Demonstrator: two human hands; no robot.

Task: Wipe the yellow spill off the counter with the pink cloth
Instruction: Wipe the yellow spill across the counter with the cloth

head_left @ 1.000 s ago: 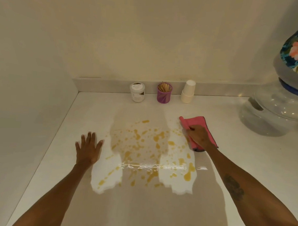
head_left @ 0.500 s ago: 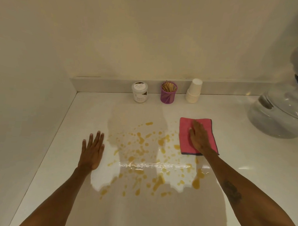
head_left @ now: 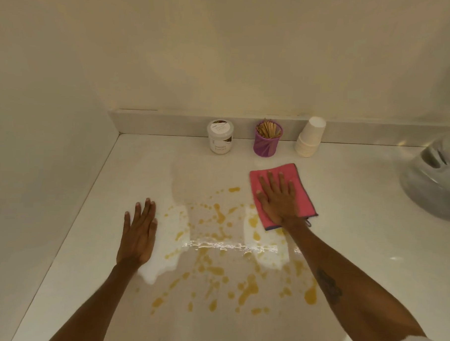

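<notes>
Pressing flat on the pink cloth [head_left: 295,178], the right hand [head_left: 278,198] has its palm down and fingers spread, right of frame centre. Cloth lies folded on the white counter [head_left: 358,227], a grey edge along its right side and a small loop at its lower right corner. Its lower left edge touches the upper right fringe of the yellow spill [head_left: 220,263]; most of the spill is uncovered. Spill is scattered drops and streaks across the centre and lower centre of the frame, from just under the cloth down toward the bottom, biggest blobs at lower centre and lower right next to the right forearm.

Left hand [head_left: 138,233] rests palm down on the counter at centre left, fingers straight and close together, holding nothing, just left of the nearest drops, not touching them as far as can be seen.

Along the back ledge, upper centre: a white jar [head_left: 220,140] with a label, a purple cup [head_left: 267,142] full of wooden sticks, and a stack of white paper cups [head_left: 310,140] leaning slightly right. All three stand well apart from the cloth. A clear rounded container [head_left: 434,184] is cut off at the right edge. Bright glare strip crosses the spill at mid-frame.
</notes>
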